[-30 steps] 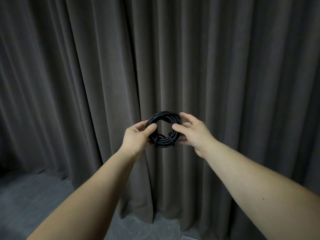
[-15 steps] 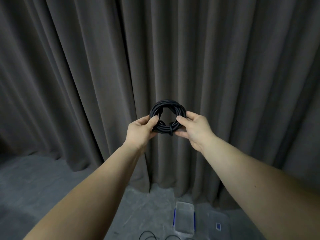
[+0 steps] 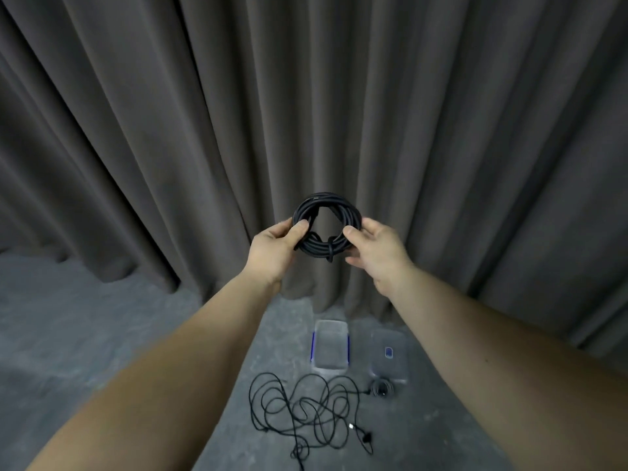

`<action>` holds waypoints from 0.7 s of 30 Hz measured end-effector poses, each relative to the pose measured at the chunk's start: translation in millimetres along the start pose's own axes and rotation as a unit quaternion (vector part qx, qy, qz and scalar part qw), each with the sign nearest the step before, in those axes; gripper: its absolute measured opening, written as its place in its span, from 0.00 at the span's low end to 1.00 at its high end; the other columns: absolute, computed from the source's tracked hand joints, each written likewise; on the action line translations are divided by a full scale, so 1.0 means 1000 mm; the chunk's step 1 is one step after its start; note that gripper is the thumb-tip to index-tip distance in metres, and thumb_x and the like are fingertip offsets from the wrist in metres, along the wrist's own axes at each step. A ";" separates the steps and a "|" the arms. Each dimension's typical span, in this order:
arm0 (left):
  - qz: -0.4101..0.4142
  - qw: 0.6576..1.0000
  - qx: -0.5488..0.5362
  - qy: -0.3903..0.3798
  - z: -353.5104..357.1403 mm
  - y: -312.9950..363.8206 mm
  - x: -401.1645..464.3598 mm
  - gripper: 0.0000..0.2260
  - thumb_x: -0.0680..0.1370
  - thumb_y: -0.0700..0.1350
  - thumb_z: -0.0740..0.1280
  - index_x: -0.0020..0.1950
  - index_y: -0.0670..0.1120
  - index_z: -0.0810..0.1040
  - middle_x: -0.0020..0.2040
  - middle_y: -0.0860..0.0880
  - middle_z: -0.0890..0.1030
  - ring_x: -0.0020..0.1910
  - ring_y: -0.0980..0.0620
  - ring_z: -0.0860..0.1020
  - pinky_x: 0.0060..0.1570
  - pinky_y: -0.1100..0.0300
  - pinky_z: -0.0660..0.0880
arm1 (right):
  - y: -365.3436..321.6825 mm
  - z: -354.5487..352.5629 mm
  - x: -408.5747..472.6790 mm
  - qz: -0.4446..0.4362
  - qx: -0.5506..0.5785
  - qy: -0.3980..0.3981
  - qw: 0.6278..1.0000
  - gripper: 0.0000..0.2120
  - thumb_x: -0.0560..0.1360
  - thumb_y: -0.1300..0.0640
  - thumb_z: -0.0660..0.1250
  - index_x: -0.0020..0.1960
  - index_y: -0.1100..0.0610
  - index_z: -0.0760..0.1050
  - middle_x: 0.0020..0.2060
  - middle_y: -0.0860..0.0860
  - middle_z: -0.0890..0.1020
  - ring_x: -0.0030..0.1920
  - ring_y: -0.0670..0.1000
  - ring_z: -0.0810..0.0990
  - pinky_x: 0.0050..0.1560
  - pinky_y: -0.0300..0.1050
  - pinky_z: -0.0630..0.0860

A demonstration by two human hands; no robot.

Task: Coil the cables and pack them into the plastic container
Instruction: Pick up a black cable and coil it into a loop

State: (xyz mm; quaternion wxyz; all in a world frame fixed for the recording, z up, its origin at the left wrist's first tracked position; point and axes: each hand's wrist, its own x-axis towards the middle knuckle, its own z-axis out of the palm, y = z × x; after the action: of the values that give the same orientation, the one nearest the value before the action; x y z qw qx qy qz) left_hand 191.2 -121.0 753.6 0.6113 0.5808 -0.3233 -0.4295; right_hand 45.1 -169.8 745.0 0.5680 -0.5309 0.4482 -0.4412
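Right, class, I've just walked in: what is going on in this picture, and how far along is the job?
A person holds a coiled black cable up in front of a grey curtain, the left hand and right hand gripping its two sides. On the floor below lie an open clear container, its lid, a small coiled cable and a loose tangled cable. Nothing looks packed yet.

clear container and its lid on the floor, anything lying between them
Nothing: in the head view a bare strip of grey floor separates the clear container from the lid.
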 end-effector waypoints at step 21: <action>-0.249 0.968 0.037 0.001 0.153 -0.393 0.010 0.09 0.82 0.41 0.62 0.57 0.52 0.77 0.49 0.53 0.83 0.49 0.58 0.79 0.49 0.58 0.72 | 0.370 -0.217 0.029 0.242 -0.011 0.020 0.970 0.07 0.78 0.65 0.65 0.54 0.57 0.76 0.38 0.48 0.80 0.41 0.50 0.78 0.41 0.41 0.76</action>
State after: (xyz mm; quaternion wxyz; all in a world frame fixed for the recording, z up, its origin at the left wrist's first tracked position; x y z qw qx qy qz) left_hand 0.1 -179.2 381.9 0.4633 0.6656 -0.1837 -0.5555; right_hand -151.6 -226.1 367.0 0.6425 -0.4042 0.5796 -0.2963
